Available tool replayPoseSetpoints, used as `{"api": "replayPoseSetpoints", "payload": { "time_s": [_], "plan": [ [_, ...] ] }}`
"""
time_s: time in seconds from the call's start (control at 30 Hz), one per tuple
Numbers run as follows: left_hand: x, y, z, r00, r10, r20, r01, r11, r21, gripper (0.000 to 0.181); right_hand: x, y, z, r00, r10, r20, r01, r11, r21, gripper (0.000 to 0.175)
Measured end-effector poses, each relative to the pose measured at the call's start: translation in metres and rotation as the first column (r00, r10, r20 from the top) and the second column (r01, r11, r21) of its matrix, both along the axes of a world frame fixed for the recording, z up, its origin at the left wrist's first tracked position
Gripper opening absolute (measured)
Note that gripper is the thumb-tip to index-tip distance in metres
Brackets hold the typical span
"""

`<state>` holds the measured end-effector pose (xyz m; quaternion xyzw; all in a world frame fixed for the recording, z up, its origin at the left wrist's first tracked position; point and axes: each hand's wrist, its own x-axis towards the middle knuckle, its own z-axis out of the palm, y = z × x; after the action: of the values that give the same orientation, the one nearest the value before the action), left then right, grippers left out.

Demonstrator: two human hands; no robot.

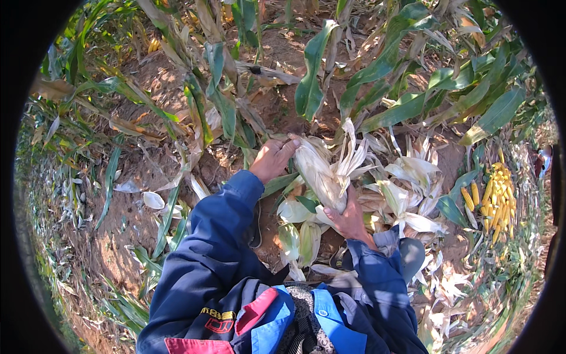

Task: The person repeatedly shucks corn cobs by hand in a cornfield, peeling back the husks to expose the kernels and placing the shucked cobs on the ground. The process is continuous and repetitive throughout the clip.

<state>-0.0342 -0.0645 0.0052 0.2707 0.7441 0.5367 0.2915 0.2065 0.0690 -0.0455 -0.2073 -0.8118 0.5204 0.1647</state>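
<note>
An ear of corn in pale dry husk (319, 173) lies slanted between my hands, in front of my body. At its upper left end, my left hand (274, 158) pinches the tip of the husk between thumb and fingers. My right hand (349, 218) holds the lower end from the right, its thumb against the husk and its other fingers partly hidden. Loose husk strips (353, 155) stick up along the ear's right side. No kernels show on this ear. Below it, greenish husks (309, 244) lie on the soil.
Standing corn stalks with long green leaves (311, 75) cross the far side. At the right lies a heap of husked yellow corn ears (498, 199). Discarded husks (413, 177) cover the soil beside my right hand. Part of a person (543, 162) shows at the right rim.
</note>
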Motion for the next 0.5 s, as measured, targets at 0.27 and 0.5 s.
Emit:
{"api": "replayPoseSetpoints", "payload": {
  "time_s": [0.27, 0.5],
  "plan": [
    [0.032, 0.012, 0.002, 0.926, -0.369, -0.084, 0.375, 0.923, 0.08, 0.042, -0.02, 0.013, 0.004, 0.919, -0.215, 0.332, 0.153, 0.967, 0.205, 0.1],
    [0.104, 0.009, -0.017, 0.649, -0.572, -0.502, 0.7, 0.708, 0.099, 0.033, -0.017, 0.027, -0.041, 0.892, -0.238, 0.385, 0.136, 0.952, 0.274, 0.053]
  ]
}}
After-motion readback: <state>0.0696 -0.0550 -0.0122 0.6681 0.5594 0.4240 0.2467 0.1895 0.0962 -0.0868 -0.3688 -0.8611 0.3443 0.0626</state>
